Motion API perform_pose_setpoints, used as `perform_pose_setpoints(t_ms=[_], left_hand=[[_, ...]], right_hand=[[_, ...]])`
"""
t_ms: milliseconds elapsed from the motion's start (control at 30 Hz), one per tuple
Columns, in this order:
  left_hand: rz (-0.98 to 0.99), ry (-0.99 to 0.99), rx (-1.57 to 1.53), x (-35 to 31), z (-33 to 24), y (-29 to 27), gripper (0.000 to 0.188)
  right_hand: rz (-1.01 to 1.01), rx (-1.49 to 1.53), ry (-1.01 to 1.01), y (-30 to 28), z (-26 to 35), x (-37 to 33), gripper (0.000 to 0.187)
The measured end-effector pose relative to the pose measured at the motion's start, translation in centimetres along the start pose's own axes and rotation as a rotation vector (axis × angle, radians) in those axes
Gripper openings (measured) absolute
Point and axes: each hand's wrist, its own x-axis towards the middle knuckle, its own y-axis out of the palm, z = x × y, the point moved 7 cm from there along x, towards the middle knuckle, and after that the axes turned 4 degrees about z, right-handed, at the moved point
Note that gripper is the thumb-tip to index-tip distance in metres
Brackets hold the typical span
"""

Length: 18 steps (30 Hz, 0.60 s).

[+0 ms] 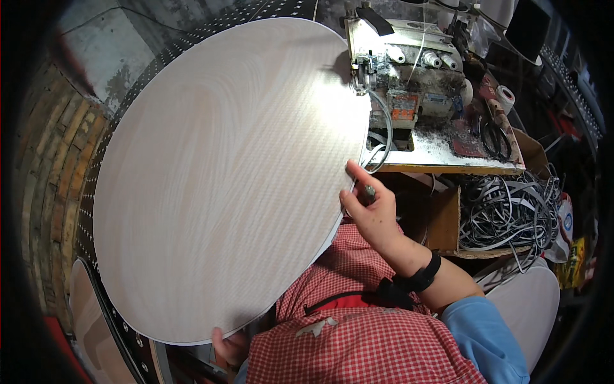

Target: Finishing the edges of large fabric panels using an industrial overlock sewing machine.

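Observation:
A large oval mat (211, 173), pale beige with a swirled pattern and a white edging, spreads across the middle and left. Its upper right edge lies at the needle area of a dusty sewing machine (409, 70), under a bright lamp glow. My right hand (374, 208) is closed at the mat's right edge, index fingertip and thumb on the rim. A small dark metal piece (369, 191) shows inside its curled fingers, mostly hidden. My left hand (230, 345) grips the mat's bottom edge, thumb on top, other fingers partly hidden. A white edging strip (376, 153) hangs beside the machine.
Right of my arm, a cardboard box (444, 221) holds tangled grey and white strips (511, 211). Black-handled scissors (495, 141) and a white spool (505, 96) are on the machine table (441, 160). More mats (524, 307) stand at lower right and lower left. A brick wall (54, 179) rises left.

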Motion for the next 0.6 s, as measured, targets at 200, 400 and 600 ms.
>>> perform_pose_setpoints(t_ms=[200, 400, 600], left_hand=[[-0.736, 0.337, 0.134, -0.9, -3.4, -1.4, 0.06], [-0.401, 0.034, 0.374, -1.6, -1.6, -5.5, 0.059], [-0.731, 0.415, 0.0, -0.5, -3.2, -0.8, 0.06]], right_hand=[[-0.051, -0.077, -0.02, -1.2, -0.3, 1.7, 0.049], [0.043, -0.206, -0.22, 1.2, 0.2, -1.8, 0.05], [-0.041, -0.065, -0.069, -0.4, 0.0, 0.7, 0.049]])
